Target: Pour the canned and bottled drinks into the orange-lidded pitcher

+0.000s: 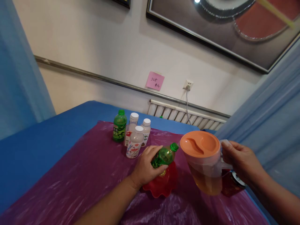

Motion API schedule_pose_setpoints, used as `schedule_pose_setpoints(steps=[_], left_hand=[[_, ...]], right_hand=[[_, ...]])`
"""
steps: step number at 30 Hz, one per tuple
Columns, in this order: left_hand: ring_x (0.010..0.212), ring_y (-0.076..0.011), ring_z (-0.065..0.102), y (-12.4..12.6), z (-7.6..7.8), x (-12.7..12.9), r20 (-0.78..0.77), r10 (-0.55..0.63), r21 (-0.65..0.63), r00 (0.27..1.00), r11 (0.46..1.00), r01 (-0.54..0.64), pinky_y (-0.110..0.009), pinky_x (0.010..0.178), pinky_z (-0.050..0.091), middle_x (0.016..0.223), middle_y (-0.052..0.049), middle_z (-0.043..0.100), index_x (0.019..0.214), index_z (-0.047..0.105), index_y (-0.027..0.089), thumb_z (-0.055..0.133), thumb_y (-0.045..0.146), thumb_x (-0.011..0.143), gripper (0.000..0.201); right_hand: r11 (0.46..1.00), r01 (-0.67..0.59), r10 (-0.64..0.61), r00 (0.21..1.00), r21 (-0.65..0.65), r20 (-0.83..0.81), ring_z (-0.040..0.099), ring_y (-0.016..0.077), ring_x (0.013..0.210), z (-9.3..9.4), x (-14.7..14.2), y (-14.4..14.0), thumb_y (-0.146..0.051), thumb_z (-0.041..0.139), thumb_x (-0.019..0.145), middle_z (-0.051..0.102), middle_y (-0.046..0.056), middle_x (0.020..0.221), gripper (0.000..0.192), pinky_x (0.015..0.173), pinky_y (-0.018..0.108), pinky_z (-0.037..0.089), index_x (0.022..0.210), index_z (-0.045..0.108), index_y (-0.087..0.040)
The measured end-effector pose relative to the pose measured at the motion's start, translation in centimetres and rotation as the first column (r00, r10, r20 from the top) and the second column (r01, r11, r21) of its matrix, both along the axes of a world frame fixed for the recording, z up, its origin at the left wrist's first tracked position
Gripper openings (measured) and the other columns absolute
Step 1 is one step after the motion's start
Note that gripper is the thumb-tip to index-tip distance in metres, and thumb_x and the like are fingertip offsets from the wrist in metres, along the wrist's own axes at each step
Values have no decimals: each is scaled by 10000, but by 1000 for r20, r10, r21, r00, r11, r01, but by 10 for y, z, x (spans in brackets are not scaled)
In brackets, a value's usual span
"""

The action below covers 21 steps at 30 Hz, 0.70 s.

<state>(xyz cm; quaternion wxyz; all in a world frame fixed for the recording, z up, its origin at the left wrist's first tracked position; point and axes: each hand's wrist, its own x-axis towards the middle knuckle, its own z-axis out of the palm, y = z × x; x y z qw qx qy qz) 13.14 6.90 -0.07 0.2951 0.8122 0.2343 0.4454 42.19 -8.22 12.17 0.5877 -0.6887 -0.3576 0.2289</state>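
Head view: my left hand (pixel 144 167) has a green bottle (pixel 166 157) at a slant, its green top (pixel 174 147) aimed up and to the right. My left fingers (pixel 152 150) are wrapped over the far side with the thumb along the near side, so the bottle is gripped between them. Whether that top is capped or open I cannot make out. Just beside it comes the edge of a clear jug (pixel 201 172) with an orange lid (pixel 199 144); I cannot tell if the two touch. My right hand (pixel 245 157) has the jug by its pale handle (pixel 227 165), fingers curled around it. The jug leans with its lid toward the bottle, and amber liquid fills its lower part.

Under the slanted bottle is a red scalloped dish (pixel 160 189), on a purple plastic sheet (pixel 93 175) spread over a blue surface (pixel 65 120). Behind the jug and my right hand sits a dark red container (pixel 231 186), partly hidden. Beyond my left hand a second green bottle (pixel 119 128) stands upright, next to three white-capped bottles (pixel 134 143) clustered close together. At the wall I see a radiator (pixel 173 112), a socket (pixel 188 84) with a cord plugged in, and a pink note (pixel 155 80) with handwriting.
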Motion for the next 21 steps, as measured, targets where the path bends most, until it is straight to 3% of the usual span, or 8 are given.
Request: schedule_pose_setpoints(steps=[10, 17, 21], left_hand=[[1176, -283, 629, -1, -1, 0, 2, -23, 5, 1000, 1000, 23, -479, 1047, 507, 1273, -93, 673, 1349, 591, 246, 780, 282, 765, 615], [1173, -290, 633, -1, -1, 0, 8, -36, 7, 999, 999, 36, -485, 1046, 507, 1273, -95, 681, 1337, 604, 246, 792, 268, 743, 623], [1175, -292, 636, -1, -3, 0, 15, -37, 1, 999, 999, 37, -485, 1051, 505, 1277, -98, 683, 1336, 613, 245, 803, 275, 735, 632]], right_hand=[[1000, -11, 14, 996, -29, 92, 365, 84, 440, 14, -5, -1, -710, 851, 618, 473, -28, 480, 594, 402, 218, 293, 562, 575, -187], [997, 11, -4, 996, -79, 86, 340, 81, 416, 24, -12, 0, -759, 855, 537, 447, -37, 459, 630, 385, 224, 278, 567, 575, -195], [997, -8, 18, 989, -72, 148, 326, 84, 417, 26, -11, 0, -755, 832, 587, 426, -38, 447, 620, 385, 226, 265, 543, 555, -203]])
